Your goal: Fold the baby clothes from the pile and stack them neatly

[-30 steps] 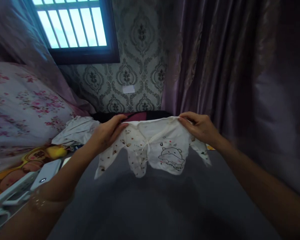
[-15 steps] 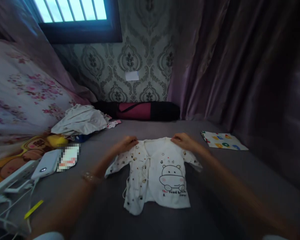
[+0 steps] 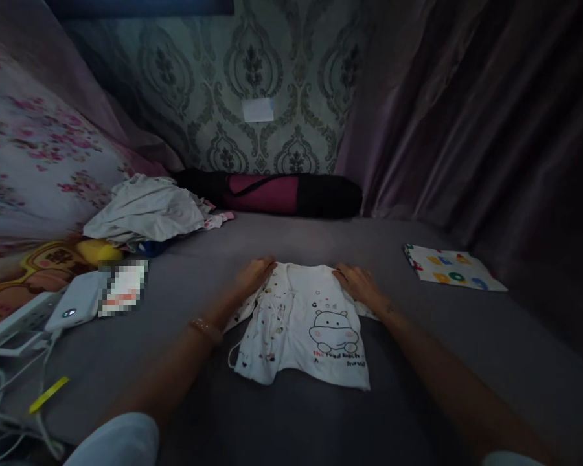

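Observation:
A small white baby shirt (image 3: 304, 327) with a cartoon hippo print lies flat, front up, on the grey bed sheet (image 3: 291, 414). My left hand (image 3: 255, 275) rests on its left shoulder, fingers lying flat. At the right shoulder my right hand (image 3: 357, 283) presses down in the same way, fingers stretched out. Both sleeves are partly hidden under my wrists.
A heap of pale clothes (image 3: 148, 210) lies at the back left, a black and maroon roll bag (image 3: 282, 193) against the wall. A folded cloth with coloured letters (image 3: 451, 266) sits at right. A power bank (image 3: 75, 307), cables and a power strip (image 3: 10, 323) lie at left.
The shirt, held up in the air by both hands, came down onto the sheet. My hands now lie flat on its shoulders, and the view tilted downward.

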Demonstrator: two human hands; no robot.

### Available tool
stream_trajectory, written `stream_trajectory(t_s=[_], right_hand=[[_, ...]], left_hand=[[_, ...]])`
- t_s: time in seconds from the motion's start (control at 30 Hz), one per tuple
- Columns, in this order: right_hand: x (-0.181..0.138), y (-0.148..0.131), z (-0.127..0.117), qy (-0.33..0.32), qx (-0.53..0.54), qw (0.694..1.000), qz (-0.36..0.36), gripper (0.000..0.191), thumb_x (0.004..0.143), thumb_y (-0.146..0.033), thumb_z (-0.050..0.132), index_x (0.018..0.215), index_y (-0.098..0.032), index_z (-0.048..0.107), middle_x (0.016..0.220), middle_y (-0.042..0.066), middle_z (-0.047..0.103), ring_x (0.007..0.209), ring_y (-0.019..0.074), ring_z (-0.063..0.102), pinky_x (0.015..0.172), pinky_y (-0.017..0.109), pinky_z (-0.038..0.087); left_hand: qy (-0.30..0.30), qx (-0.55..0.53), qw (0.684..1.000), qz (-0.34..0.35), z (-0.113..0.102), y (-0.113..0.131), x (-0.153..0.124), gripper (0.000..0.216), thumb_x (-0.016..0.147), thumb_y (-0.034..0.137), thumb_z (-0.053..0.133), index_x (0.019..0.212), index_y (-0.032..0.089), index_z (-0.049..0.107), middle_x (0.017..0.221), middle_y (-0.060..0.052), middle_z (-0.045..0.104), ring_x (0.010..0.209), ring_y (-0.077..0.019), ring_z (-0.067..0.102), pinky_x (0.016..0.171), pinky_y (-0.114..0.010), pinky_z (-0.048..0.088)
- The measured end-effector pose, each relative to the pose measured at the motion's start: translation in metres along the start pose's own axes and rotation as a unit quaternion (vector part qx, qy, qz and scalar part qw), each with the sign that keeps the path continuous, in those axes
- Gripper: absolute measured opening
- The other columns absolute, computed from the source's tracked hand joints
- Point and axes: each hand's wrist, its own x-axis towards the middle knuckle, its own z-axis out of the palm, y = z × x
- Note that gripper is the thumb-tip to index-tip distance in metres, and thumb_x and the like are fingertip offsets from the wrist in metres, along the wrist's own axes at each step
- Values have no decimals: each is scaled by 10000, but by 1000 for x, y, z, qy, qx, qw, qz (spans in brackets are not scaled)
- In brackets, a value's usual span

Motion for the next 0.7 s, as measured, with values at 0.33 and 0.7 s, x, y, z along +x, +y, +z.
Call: stream_trajectory(t_s=[0.33, 0.7], right_hand=[[46, 12, 5, 5, -36, 999, -1, 374, 997, -405, 282, 1124, -203, 570, 1067, 119, 678, 965, 253, 645, 774, 326, 429], [82, 30, 6, 20, -35, 999, 1, 370, 998, -399, 284, 1148, -199, 557, 1100, 119, 664, 968, 255, 646, 792, 332, 428]], left_hand=[[-40, 61, 997, 16, 6, -20, 51, 373, 955, 430, 286, 1013, 222, 590, 947, -98, 679, 825, -225, 630, 670, -285, 385], [-43, 22, 997, 59, 13, -56, 113, 350, 896, 427, 397, 1035, 215, 638, 993, -109, 662, 811, -226, 608, 733, -299, 392]])
